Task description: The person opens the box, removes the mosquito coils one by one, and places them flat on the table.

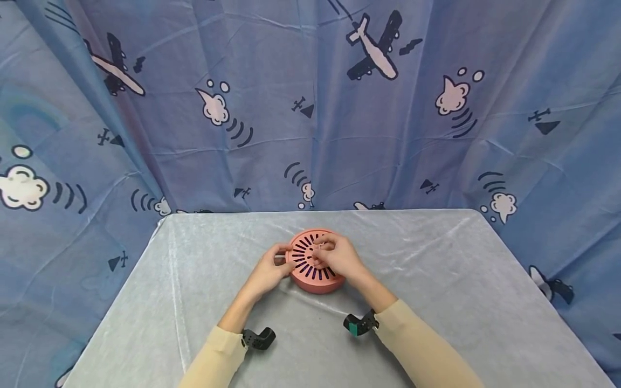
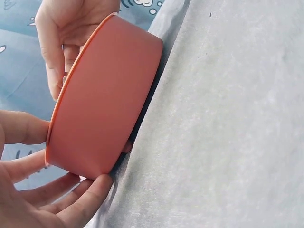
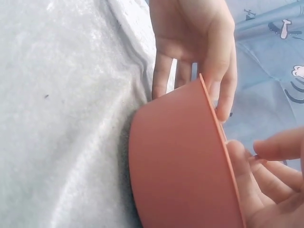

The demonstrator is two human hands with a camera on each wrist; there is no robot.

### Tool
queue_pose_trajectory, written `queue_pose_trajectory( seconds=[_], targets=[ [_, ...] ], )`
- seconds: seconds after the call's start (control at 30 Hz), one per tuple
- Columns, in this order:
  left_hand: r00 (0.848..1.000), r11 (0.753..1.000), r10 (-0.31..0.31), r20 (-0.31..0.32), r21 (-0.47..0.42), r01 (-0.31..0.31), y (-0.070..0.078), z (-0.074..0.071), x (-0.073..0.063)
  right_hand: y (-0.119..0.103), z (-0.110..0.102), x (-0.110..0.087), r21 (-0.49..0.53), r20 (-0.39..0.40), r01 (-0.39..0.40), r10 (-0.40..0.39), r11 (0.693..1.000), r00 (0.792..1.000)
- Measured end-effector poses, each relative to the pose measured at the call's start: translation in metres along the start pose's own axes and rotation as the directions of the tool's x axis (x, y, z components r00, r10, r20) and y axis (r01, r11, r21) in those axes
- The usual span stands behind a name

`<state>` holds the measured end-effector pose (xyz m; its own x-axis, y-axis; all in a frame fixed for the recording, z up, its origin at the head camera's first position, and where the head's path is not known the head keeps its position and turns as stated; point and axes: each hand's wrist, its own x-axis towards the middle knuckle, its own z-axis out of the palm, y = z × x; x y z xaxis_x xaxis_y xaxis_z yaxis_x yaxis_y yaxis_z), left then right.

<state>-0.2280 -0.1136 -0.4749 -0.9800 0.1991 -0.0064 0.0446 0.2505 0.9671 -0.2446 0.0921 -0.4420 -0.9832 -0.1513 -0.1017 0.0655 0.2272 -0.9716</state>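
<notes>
A round salmon-pink box (image 1: 317,285) with a lid (image 1: 302,253) cut by radial slots sits on the table. My left hand (image 1: 269,269) holds its left side, the thumb at the rim and fingers against the wall; in the left wrist view, fingers (image 2: 90,199) press low on that wall. Over the lid's middle, my right hand (image 1: 342,258) has thumb and forefinger together. The right wrist view shows a tiny dark piece (image 3: 257,157) pinched between them; its kind is too small to tell. The lid top is hidden from both wrist views.
A pale grey cloth covers the table (image 1: 204,258), with creases around the box. Behind hangs a blue curtain (image 1: 271,134) printed with planes and clouds. Black wrist cameras (image 1: 259,338) are strapped below both hands, close to the cloth.
</notes>
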Motion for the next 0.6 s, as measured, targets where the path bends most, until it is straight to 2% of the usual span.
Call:
queue_pose_trajectory(
  seconds=[0.1,0.3,0.6],
  targets=[
    [1.000,1.000,0.002,-0.005,0.005,-0.002,0.000,-0.001,0.001,-0.001,-0.001,0.000,-0.007,0.004,0.000,0.000,1.000,1.000],
    [1.000,1.000,0.013,-0.002,0.025,-0.013,0.002,-0.001,0.000,-0.004,-0.006,-0.001,-0.062,0.006,0.049,-0.049,0.997,0.999],
    [1.000,0.999,0.018,-0.009,0.031,-0.018,0.002,-0.001,-0.002,-0.004,-0.031,-0.005,-0.161,-0.008,0.078,-0.080,0.984,0.997]
  ],
)
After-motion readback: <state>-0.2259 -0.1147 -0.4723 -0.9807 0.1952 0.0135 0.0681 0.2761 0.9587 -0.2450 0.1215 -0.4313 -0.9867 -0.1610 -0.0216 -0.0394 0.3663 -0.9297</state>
